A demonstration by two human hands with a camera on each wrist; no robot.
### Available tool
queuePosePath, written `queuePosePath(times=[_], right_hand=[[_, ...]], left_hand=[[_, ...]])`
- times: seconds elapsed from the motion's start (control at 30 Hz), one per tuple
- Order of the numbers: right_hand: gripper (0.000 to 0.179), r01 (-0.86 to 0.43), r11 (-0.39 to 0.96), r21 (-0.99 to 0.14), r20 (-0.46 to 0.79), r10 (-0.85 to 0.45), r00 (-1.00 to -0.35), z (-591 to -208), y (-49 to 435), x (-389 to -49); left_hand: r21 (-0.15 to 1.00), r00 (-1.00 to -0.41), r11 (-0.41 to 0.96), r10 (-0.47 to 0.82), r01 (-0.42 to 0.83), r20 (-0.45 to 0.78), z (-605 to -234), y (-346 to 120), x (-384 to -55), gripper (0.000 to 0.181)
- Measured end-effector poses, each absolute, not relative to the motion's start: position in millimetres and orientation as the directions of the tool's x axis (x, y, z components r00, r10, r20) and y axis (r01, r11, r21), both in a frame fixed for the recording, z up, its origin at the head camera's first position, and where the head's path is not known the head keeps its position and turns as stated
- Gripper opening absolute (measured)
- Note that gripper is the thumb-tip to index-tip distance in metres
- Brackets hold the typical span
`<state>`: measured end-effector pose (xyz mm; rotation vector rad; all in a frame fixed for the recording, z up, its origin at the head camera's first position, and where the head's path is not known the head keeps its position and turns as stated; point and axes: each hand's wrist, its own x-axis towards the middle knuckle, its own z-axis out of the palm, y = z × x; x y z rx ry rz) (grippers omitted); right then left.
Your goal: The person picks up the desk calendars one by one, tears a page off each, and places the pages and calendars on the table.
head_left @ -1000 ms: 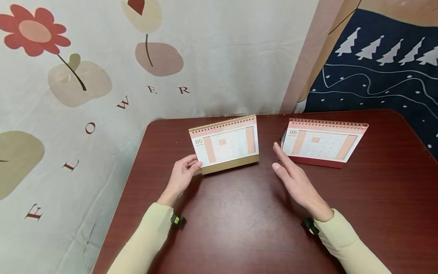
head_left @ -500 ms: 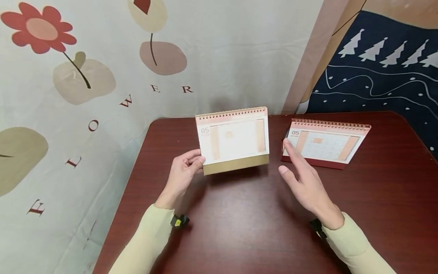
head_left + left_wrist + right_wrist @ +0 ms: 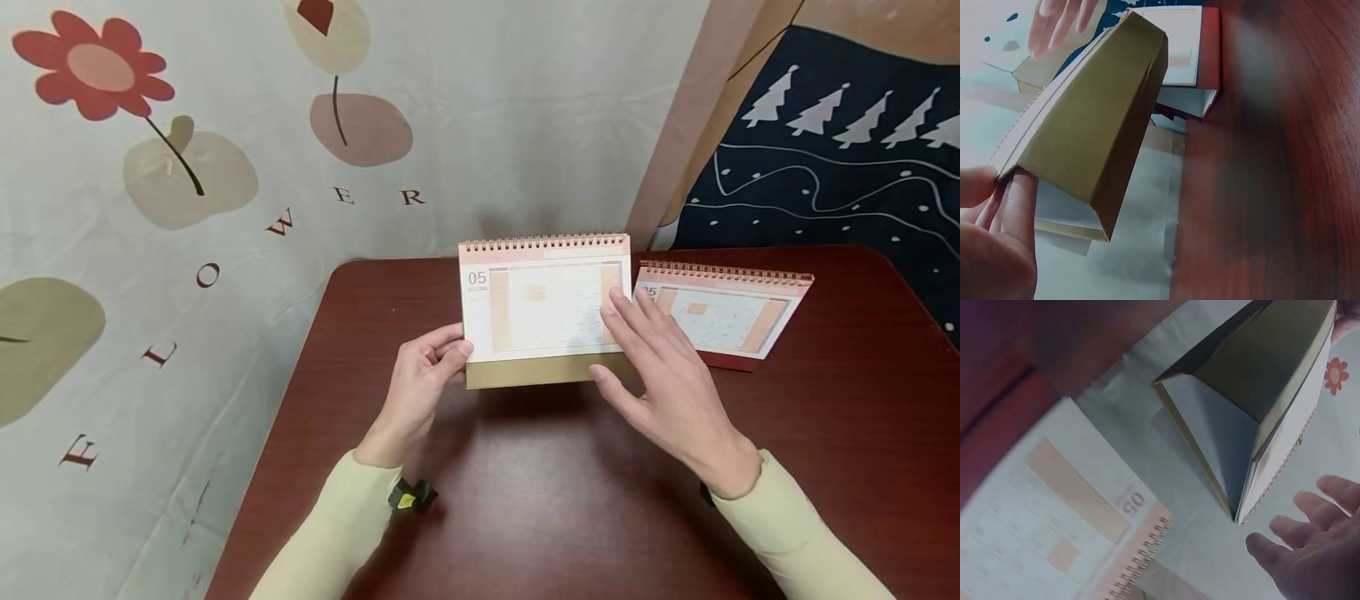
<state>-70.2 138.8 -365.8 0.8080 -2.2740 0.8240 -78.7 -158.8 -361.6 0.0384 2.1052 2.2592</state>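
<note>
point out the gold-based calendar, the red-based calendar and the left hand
gold-based calendar (image 3: 543,312): head view, middle of its page
red-based calendar (image 3: 735,317): head view, its page
left hand (image 3: 417,382): head view, back of the hand

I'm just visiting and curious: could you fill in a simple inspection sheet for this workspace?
Surface: reddish-brown wood-grain table, shiny in the middle.
Job's things: gold-based calendar, apparently lifted; red-based calendar, standing at the right. Both show 05.
Clutter: nothing seen.
Hands: left hand pinches the gold-based calendar's lower left edge; right hand is open near its right end, holding nothing.
Cables: nothing seen.
Surroundings: pale flower-print cloth behind; navy cloth with white trees, back right.
</note>
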Motion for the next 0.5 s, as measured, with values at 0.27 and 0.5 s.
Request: queuePosePath(times=[0.27, 0.5], right_hand=[[0.067, -0.727, 0.653, -0.212, 0.636, -0.473, -0.610, -359, 130, -84], [0.066, -0.733, 0.668, -0.130, 0.594, -0.539, -0.597, -357, 122, -95]], left_hand=[[0.995, -0.996, -0.094, 0.084, -0.036, -0.029, -360, -150, -81, 0.030], [0.994, -0.995, -0.098, 0.091, -0.041, -0.032, -360, -145, -82, 0.030]])
